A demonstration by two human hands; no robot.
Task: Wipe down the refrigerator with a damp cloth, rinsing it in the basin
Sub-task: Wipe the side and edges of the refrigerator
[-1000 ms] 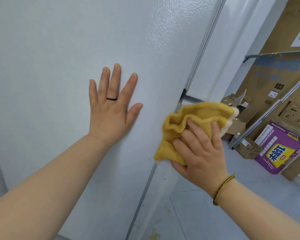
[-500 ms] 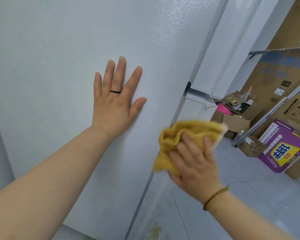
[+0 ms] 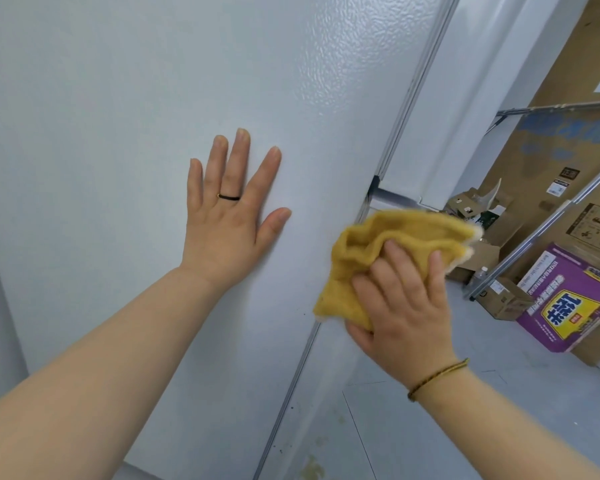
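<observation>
The white refrigerator point(image 3: 118, 98) fills the left and middle of the view, its textured side panel facing me. My left hand point(image 3: 227, 220) lies flat on that panel with fingers spread and a dark ring on one finger. My right hand point(image 3: 400, 303) presses a crumpled yellow cloth point(image 3: 388, 244) against the fridge's front corner edge, just below the gap between the upper and lower doors point(image 3: 392, 197). The basin is not in view.
A metal trim strip point(image 3: 291, 386) runs down the fridge corner. To the right stand a purple box point(image 3: 568, 299), open cardboard boxes point(image 3: 478, 216), a big cardboard sheet point(image 3: 568, 116) behind metal rails, and a small bottle point(image 3: 478, 277). Yellowish stains point(image 3: 312, 471) mark the fridge's lower front.
My right hand with the cloth slid down the fridge corner, then came back up to below the door gap. My left hand stayed flat on the panel.
</observation>
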